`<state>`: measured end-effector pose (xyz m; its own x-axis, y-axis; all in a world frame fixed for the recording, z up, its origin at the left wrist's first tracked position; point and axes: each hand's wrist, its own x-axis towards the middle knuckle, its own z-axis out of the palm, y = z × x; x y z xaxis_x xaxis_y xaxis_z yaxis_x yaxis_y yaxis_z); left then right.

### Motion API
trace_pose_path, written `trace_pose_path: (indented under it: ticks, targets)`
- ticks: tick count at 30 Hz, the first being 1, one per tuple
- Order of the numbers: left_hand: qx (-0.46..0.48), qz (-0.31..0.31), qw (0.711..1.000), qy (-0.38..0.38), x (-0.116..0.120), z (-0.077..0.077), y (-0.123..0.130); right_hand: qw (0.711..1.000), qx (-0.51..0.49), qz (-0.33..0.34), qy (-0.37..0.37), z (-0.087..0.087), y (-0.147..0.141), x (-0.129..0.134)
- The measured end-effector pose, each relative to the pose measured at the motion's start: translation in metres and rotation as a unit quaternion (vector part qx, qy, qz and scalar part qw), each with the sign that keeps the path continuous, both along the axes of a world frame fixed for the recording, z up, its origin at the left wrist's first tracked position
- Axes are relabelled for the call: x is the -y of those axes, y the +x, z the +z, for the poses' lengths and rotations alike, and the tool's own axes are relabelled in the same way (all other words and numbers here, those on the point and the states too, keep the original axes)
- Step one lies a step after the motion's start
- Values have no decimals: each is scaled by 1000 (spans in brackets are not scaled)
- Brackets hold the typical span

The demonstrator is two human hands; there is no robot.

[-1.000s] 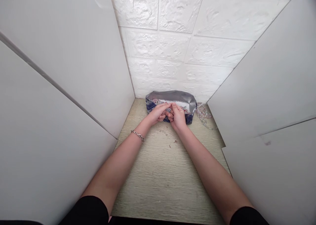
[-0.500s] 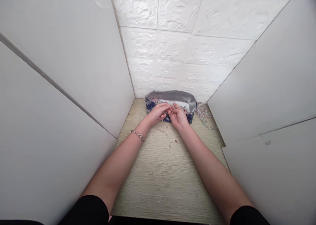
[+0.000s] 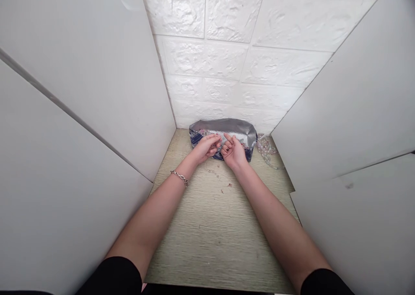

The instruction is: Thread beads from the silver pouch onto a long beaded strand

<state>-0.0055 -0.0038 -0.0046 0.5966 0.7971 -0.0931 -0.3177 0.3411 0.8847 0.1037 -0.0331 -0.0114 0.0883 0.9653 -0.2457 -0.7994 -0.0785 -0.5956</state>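
My left hand [image 3: 206,148] reaches over the front edge of a dark blue bag [image 3: 218,155] with a silvery lining. Its fingers are bent together in a pinch; whatever is between them is too small to make out. Facing it, a short gap away, is my right hand [image 3: 234,153], palm turned up and fingers curled in. A tiny dark speck shows at its curled fingers, perhaps a bead. Inside the open bag lie many small beads [image 3: 204,132], pink, clear and red, partly hidden behind both hands.
Strings of pale beads [image 3: 266,151] lie right of the bag. Several loose bits, including a reddish one [image 3: 230,185], are scattered on the wooden surface [image 3: 210,234]. White panels [image 3: 106,92] stand on both sides, and a white brick-patterned wall [image 3: 223,61] rises behind.
My hands, with fingertips together before, are now slightly apart. The right fingers have curled in more. The bag and the loose bits stay in place.
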Motion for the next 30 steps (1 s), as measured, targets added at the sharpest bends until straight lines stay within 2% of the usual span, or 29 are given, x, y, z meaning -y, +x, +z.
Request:
trace_pose_path:
  ticks: [4,14,22,30]
  targets:
    - [-1,-2,1000,3,0,0,0,1000,-19,13,-2,0,1,0]
    - [-25,-4,1000,13,1,-1,1,1000,22,12,16,-2,-1,1]
    - [-75,5,997,31,2,1,3,999,-1,27,17,-2,1,-1]
    - [-101,-5,994,35,3,3,3,999,24,32,29,-5,0,-1]
